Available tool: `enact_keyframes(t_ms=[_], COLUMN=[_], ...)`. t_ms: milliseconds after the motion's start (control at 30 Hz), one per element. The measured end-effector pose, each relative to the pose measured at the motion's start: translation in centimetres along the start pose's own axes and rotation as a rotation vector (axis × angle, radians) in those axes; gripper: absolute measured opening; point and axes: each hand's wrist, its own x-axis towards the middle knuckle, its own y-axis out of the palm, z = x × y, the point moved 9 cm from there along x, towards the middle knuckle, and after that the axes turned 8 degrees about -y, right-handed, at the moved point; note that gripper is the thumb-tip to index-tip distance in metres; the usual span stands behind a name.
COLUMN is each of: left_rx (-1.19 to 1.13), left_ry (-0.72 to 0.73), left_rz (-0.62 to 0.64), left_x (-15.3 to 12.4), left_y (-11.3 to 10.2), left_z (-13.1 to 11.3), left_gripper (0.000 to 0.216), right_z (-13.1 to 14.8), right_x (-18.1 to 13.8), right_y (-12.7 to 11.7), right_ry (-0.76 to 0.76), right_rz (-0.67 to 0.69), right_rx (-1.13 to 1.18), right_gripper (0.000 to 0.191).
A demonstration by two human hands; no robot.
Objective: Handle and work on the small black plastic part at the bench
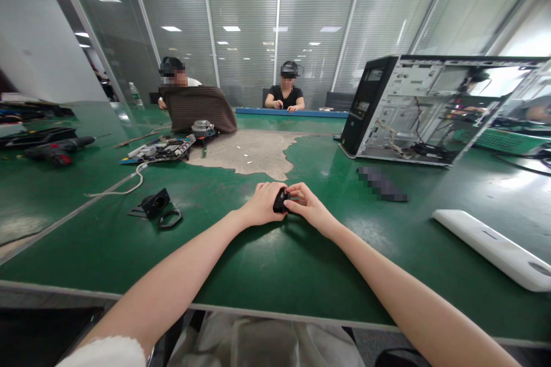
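Between my two hands, just above the green table, is a small black part (pixel 279 200) whose exact kind I cannot make out. My left hand (pixel 263 204) wraps round it from the left, covering much of it. From the right, my right hand (pixel 306 204) pinches its near side with thumb and fingertips. To the left on the table lie a black bracket-like piece (pixel 155 203) and, beside it, a black ring (pixel 171 218).
An open computer case (pixel 370 109) stands at the right, near a white elongated device (pixel 491 246). Circuit boards (pixel 159 150) and a cable (pixel 129 188) lie left, with a power drill (pixel 55 150) farther out. Two people (pixel 286 94) sit across the table (pixel 275 275).
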Motion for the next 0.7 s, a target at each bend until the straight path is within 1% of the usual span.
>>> enact_keyframes(t_ms=[100, 233, 333, 500, 600, 700], left_rx=[-0.005, -0.017, -0.025, -0.025, -0.024, -0.013], left_ry=[0.001, -0.001, -0.008, -0.024, -0.013, -0.002], left_rz=[-0.005, 0.001, 0.005, -0.015, -0.027, -0.042], left_x=[0.0, 0.0, 0.0, 0.0, 0.0, -0.1], left_y=[0.0, 0.0, 0.0, -0.1, -0.1, -0.1], left_z=[0.0, 0.1, 0.2, 0.7, 0.7, 0.5], left_gripper=[0.051, 0.053, 0.055, 0.056, 0.055, 0.051], right_z=[-0.1, 0.6, 0.8, 0.3, -0.5, -0.8], right_x=[0.0, 0.1, 0.0, -0.1, -0.1, 0.2], right_y=[-0.1, 0.0, -0.2, -1.3, -1.4, -1.3], right_ry=[0.014, -0.074, -0.084, -0.037, 0.021, 0.048], right_rz=[-0.005, -0.008, -0.037, -0.085, -0.068, -0.049], right_rx=[-0.027, -0.035, -0.043, -0.063, -0.038, -0.053], right_gripper=[0.03, 0.03, 0.031, 0.033, 0.033, 0.034])
